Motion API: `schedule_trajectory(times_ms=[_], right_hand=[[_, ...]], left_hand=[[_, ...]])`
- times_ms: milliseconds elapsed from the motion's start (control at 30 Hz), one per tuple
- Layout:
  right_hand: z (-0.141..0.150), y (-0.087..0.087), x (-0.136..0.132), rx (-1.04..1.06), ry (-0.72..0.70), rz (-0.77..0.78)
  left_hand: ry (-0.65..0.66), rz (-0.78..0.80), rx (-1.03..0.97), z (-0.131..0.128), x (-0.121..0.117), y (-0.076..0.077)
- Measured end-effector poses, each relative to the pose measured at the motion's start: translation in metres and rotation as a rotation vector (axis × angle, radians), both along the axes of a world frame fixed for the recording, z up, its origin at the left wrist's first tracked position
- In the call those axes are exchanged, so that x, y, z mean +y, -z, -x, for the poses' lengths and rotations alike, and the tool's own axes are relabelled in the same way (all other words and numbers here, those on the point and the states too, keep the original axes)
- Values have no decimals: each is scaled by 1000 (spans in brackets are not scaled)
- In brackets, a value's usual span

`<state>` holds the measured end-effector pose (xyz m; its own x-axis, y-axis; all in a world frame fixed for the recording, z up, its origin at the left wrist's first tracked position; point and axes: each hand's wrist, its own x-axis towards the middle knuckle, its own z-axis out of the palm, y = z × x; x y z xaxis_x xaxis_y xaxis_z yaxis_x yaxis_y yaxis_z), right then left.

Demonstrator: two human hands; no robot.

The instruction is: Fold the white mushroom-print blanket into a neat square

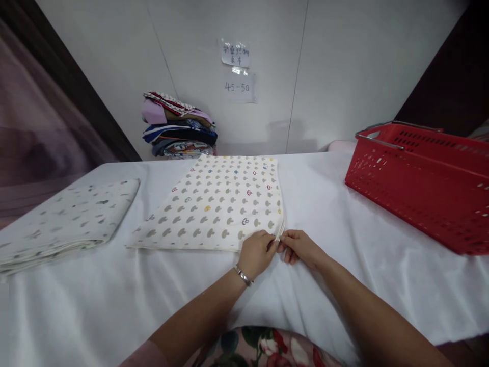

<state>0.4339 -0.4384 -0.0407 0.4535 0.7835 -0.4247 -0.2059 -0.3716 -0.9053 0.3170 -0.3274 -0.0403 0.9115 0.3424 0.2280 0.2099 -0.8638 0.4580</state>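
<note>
A folded white cloth point(219, 204) with rows of grey mushroom prints and a few coloured ones lies flat in the middle of the table. At its near right corner, my left hand point(256, 252) has its fingers closed on the layered edge. My right hand point(300, 247) meets it there, thumb and forefinger pinching the same corner from the right. The fingertips of both hands almost touch, and the corner is partly hidden between them. A bracelet is on my left wrist.
Another folded cloth point(72, 219) with small dark prints lies at the left. A red plastic basket point(416, 188) with metal handles stands at the right. Behind, folded fabrics point(179, 127) are stacked against the wall, where paper signs point(239, 86) hang. A white tablecloth point(153, 306) covers the table.
</note>
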Motion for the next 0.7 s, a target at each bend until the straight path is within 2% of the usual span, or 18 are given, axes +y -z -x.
schedule_trajectory(times_ms=[567, 700], right_hand=[[1, 4, 1, -30, 7, 1], [0, 5, 1, -50, -4, -6]], left_hand=[[49, -40, 40, 0, 1, 0], [29, -58, 7, 1, 0, 1]])
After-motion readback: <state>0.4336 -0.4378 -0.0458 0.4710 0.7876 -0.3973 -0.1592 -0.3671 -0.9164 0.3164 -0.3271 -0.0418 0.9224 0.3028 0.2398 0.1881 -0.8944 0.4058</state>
